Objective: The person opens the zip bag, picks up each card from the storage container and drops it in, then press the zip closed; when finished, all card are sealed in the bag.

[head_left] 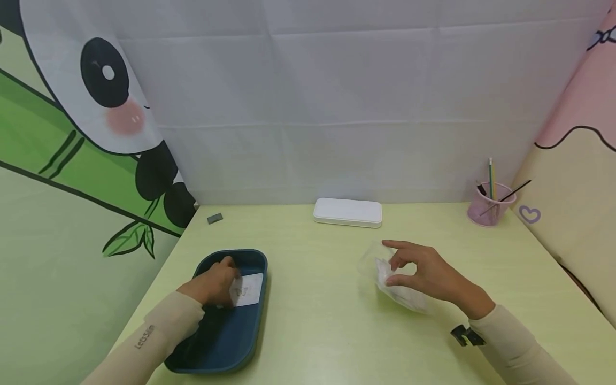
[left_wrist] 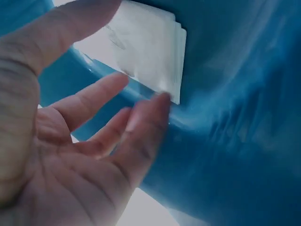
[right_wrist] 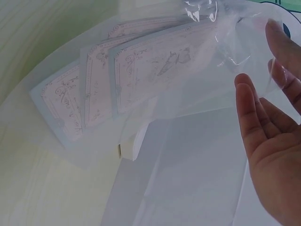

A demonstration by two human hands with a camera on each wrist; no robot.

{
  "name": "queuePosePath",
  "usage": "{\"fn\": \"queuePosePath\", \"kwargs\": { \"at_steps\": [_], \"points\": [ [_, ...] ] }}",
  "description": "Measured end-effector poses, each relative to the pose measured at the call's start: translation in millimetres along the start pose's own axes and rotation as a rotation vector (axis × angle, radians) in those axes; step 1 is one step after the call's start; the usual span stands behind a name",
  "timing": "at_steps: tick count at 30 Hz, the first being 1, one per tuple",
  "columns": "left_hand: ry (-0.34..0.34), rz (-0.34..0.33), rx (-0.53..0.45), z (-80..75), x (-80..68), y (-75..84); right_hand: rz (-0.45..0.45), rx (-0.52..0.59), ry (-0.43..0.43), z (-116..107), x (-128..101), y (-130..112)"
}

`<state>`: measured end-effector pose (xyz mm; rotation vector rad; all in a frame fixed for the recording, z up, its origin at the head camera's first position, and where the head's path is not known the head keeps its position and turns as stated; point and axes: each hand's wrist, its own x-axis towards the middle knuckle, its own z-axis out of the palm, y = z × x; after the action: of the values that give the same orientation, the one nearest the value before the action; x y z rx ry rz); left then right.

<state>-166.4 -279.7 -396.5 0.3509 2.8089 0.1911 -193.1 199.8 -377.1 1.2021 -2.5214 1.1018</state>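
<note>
Farther back, past tray (head_left: 231, 334) and bag (head_left: 406, 298): white case (head_left: 347, 212), pencil cup (head_left: 486, 212).

At the lower left of the head view, dark lettering that reads "LetsSlim" runs slantwise along the pale left sleeve (head_left: 166, 321). In the right wrist view, the printed cards (right_wrist: 150, 70) in the clear plastic bag (right_wrist: 207, 92), left and upper middle of the frame, bear small marks that are too faint to read. A white card (head_left: 248, 289), lower left of the head view, carries grey marks, likewise illegible.
</note>
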Motion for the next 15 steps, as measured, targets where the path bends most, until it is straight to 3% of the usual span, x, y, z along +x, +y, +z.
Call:
{"fn": "queuePosePath", "kwargs": {
  "at_steps": [5,11,15],
  "points": [
    [-0.048,0.017,-0.014,3.0,1.7,0.5,0.005,-0.004,-0.002,0.0,-1.2,0.5],
    [-0.021,0.002,0.078,3.1,4.2,-1.5,0.0,-0.009,0.004,0.3,-1.6,1.2],
    [-0.025,-0.007,0.074,2.6,4.6,-2.9,0.001,-0.006,0.0,0.1,-1.7,1.6]
  ]
}}
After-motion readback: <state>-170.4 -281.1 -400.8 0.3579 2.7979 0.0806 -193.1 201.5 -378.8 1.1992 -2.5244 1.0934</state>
